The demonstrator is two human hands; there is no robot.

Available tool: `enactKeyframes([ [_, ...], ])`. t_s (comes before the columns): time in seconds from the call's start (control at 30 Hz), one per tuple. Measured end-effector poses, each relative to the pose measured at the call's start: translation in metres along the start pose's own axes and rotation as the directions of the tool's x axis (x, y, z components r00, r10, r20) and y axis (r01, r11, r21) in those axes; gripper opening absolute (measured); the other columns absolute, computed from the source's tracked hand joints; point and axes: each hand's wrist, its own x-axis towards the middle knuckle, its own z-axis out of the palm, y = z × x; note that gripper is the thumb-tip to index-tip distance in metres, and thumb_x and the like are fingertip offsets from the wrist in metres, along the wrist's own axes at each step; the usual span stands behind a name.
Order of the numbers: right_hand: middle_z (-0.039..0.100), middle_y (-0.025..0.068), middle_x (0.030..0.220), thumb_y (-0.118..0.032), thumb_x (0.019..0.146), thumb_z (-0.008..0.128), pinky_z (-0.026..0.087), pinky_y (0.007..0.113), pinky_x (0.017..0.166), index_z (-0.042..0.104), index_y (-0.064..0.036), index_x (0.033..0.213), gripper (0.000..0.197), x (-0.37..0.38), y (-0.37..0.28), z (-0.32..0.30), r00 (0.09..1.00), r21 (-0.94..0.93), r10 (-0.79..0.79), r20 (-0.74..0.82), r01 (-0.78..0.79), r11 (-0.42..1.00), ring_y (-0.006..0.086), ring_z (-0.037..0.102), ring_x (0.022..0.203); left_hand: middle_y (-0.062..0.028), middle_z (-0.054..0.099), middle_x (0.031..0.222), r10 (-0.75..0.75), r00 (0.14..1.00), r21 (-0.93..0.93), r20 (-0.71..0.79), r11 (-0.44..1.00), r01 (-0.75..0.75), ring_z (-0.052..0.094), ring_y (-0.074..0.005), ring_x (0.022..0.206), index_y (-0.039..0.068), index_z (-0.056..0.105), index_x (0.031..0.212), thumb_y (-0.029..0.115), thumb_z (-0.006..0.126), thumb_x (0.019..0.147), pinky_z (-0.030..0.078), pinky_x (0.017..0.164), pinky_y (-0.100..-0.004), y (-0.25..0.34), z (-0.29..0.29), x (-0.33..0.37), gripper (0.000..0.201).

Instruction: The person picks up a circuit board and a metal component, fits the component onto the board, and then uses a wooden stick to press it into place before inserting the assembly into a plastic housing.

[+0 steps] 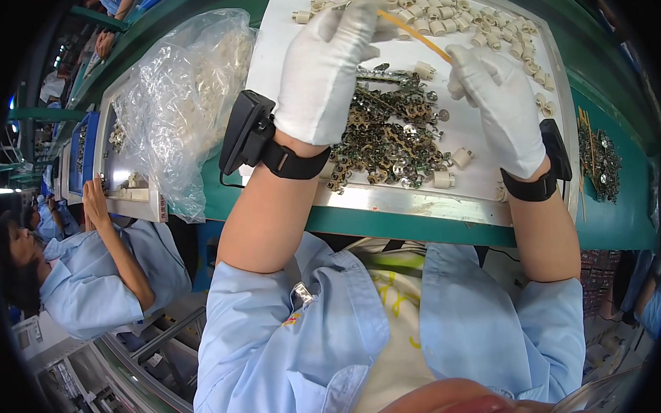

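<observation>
- Nearest, two bare forearms in rolled pale blue sleeves cross the green edge of the workbench (419,229), each wrist carrying a black strapped device.
- Just beyond the wrists, between and below the two hands, lies a heap of small stamped brass-coloured metal pieces (386,135) on a white flat tray (281,33).
- The left hand (326,72), in a white cloth glove, is closed, its fingertips pinching the far end of a thin yellow-orange stick (415,34).
- The right hand (498,109), also white-gloved, is curled shut on the near end of that stick, which slants between both hands above the heap.
- Past the fingertips, a scatter of small cream plastic cylinders (447,13) lines the tray's far side.
- Well left of the left hand sits a crumpled clear plastic bag (178,102).
</observation>
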Motion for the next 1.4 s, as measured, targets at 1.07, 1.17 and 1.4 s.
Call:
enactKeyframes([
  [1.07, 0.054, 0.0025, 0.075, -0.028, 0.094, 0.05, 0.043, 0.025, 0.073, 0.06, 0.0024, 0.103, 0.033, -0.013, -0.008, -0.113, 0.908, 0.157, -0.181, -0.378, 0.255, 0.954, 0.014, 0.053, 0.071, -0.0148, 0.065, 0.094, 0.068, 0.854, 0.674, 0.516, 0.582, -0.454, 0.063, -0.0293, 0.082, 0.007, 0.064, 0.106, 0.02, 0.063, 0.077, 0.049, 0.078, -0.0348, -0.035, -0.007, 0.007, 0.032],
  [1.17, 0.057, 0.0036, 0.078, -0.03, 0.093, 0.052, 0.044, 0.025, 0.074, 0.062, 0.0006, 0.106, 0.035, -0.039, -0.003, -0.147, 0.851, -0.257, -0.179, -0.493, 0.053, 0.965, 0.0128, 0.054, 0.074, -0.0157, 0.064, 0.097, 0.046, 0.85, 0.683, 0.524, 0.574, -0.452, 0.062, -0.0296, 0.085, 0.006, 0.064, 0.106, 0.017, 0.063, 0.078, 0.048, 0.078, -0.0344, -0.029, -0.01, 0.008, 0.031],
  [1.4, 0.066, 0.0159, 0.092, -0.031, 0.089, 0.052, 0.045, 0.029, 0.08, 0.063, -0.0023, 0.106, 0.035, -0.098, 0.048, -0.243, 0.793, -0.775, -0.207, -0.573, -0.441, 0.454, 0.0244, 0.062, 0.09, -0.0165, 0.064, 0.095, -0.203, 0.869, 0.728, 0.451, 0.647, -0.226, 0.062, -0.0291, 0.086, 0.004, 0.066, 0.098, 0.025, 0.063, 0.08, 0.048, 0.077, -0.0333, -0.02, -0.007, 0.005, 0.028],
])
